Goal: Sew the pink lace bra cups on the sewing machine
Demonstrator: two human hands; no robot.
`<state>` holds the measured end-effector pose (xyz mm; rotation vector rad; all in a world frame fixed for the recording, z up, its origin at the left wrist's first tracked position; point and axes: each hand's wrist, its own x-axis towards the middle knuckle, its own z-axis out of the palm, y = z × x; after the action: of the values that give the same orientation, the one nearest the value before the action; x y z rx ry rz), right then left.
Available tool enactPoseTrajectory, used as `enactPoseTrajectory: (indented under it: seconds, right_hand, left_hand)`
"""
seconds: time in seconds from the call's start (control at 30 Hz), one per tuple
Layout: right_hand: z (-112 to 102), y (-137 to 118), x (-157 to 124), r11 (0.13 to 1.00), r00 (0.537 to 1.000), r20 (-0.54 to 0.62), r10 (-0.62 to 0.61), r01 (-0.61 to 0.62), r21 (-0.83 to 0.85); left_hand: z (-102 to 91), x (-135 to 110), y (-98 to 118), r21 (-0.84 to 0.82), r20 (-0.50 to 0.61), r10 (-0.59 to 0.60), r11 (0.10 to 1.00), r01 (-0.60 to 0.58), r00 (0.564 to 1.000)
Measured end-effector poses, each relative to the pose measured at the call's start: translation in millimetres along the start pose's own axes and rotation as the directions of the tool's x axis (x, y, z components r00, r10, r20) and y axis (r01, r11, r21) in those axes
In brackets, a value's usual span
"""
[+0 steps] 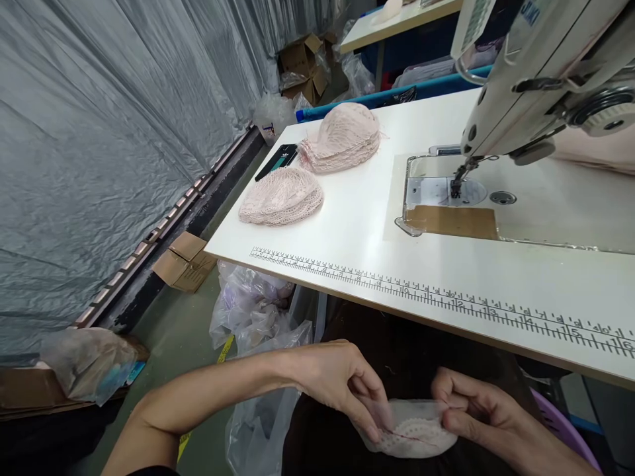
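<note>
Below the table's front edge, over my dark lap, both hands hold one small pale pink lace piece (pixel 414 436) with a red thread line across it. My left hand (pixel 342 383) pinches its left side with fingers curled. My right hand (pixel 471 406) grips its right edge. On the white table (pixel 357 225) lie two stacks of pink lace cups, the nearer stack (pixel 281 196) and the farther, taller stack (pixel 342 137). The sewing machine (pixel 546 73) stands at the right, its needle and presser foot (pixel 456 182) above the metal plate.
A printed ruler (pixel 446 297) runs along the table's front edge. A black phone-like object (pixel 276 161) lies behind the near stack. Plastic bags (pixel 253 311) and cardboard boxes (pixel 184 261) sit on the floor at left, beside a grey plastic-sheeted wall (pixel 99 132).
</note>
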<state>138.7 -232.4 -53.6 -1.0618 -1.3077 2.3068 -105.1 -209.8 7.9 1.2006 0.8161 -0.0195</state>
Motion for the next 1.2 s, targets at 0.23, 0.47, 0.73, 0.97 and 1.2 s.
enactPoseTrajectory:
  seconds: [0.23,0.47,0.73,0.97,1.2]
  right_hand:
    - [-2,0,-2,1.000,0.999,0.037,-0.003,0.003,-0.022]
    - [1,-3,-2,0.999,0.997,0.081,0.001,0.003,-0.050]
    - [10,-11,0,0.982,1.000,0.023,0.018,-0.013,-0.187]
    - [11,-12,0,0.971,1.000,-0.013,0.016,-0.018,-0.239]
    - [12,-15,7,0.972,1.000,0.021,-0.011,0.016,-0.236]
  left_hand:
    - [3.3,0,5,0.023,-0.042,-0.016,1.000,0.017,0.999]
    - [5.7,-7,9,-0.001,-0.066,-0.013,1.000,0.013,0.998]
    - [3.3,-9,-2,-0.081,-0.060,-0.016,0.997,0.011,0.998]
    - [0.4,-8,-4,-0.095,-0.013,-0.052,0.994,0.050,0.999]
    - [5.3,4,-2,0.015,-0.043,-0.074,0.997,0.075,0.996]
